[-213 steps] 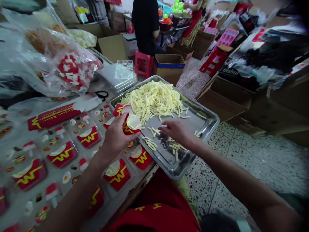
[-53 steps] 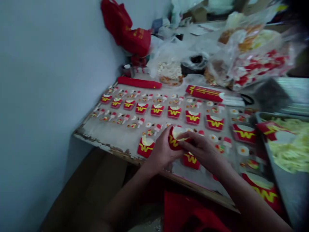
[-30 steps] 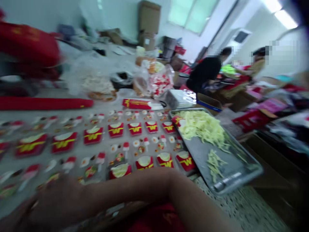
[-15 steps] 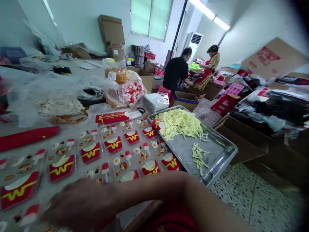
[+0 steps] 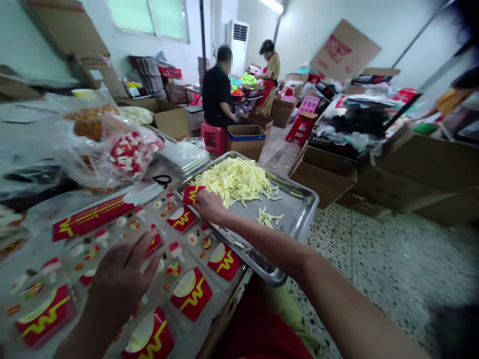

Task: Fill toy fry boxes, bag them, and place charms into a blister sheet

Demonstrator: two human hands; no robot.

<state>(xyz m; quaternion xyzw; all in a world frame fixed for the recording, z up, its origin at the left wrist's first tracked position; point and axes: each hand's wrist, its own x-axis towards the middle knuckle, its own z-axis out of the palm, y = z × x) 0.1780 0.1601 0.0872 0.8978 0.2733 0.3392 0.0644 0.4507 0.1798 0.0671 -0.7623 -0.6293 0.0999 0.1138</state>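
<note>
Cartons point(image 5: 192, 294) nearest, flat and red with yellow zigzags and pale scooped mouths, set in clear moulded plastic among small rounded fried-egg shapes point(image 5: 192, 239) and red-and-white popsicle shapes point(image 5: 175, 251). Over these, left hand point(image 5: 121, 276), grip released, fingers loosely spread and a little blurred. Just beyond, shallow metal tray point(image 5: 301, 224) with shiny raised rim, under a loose heap of smooth, pale-yellow sticks point(image 5: 235, 179). At its left corner, right hand point(image 5: 210, 205) against a stiff red packet point(image 5: 191, 195) with yellow zigzag; fingertips hidden, cannot tell whether clenched on it. Farther, black looped handles point(image 5: 162, 180), crinkled transparent bag point(image 5: 129, 152), corrugated cardboard box point(image 5: 245, 143), then red plastic stool point(image 5: 213, 138) beneath a black-shirted person point(image 5: 216, 94).
</note>
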